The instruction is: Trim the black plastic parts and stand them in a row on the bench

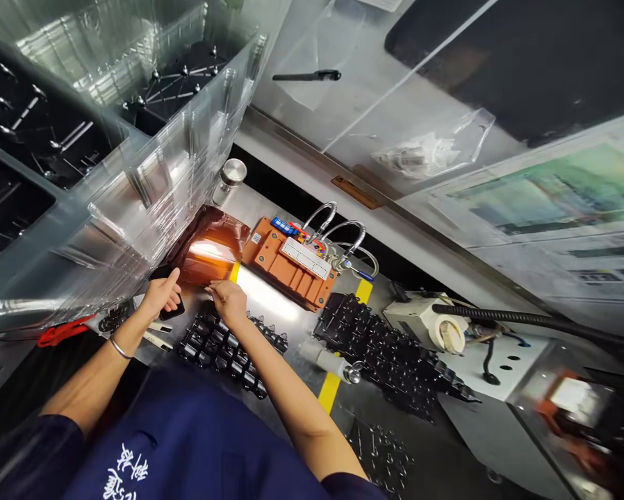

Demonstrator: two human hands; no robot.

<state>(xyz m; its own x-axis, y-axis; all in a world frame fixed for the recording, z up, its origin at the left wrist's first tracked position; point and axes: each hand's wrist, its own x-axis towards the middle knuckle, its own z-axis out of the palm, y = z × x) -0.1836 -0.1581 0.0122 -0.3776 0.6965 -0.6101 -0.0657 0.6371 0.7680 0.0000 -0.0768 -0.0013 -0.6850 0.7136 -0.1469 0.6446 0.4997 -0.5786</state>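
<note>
Just left of the orange-brown fixture (296, 267), the right hand (231, 303) curls its fingers at the near edge of a glossy amber plastic sheet (208, 244); whether this grip pinches anything, I cannot tell. Farther left of the fixture, the left hand (160, 296) has its thumb parted from loosely bent fingers. The sheet, beside the fixture's left end, looks light, flexible and slippery, probably best held by opposite edges.

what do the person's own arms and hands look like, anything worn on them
The left hand and right hand are gloveless. A silver-coloured bangle circles the left wrist. Both forearms are bare below short, dark navy sleeves.
</note>
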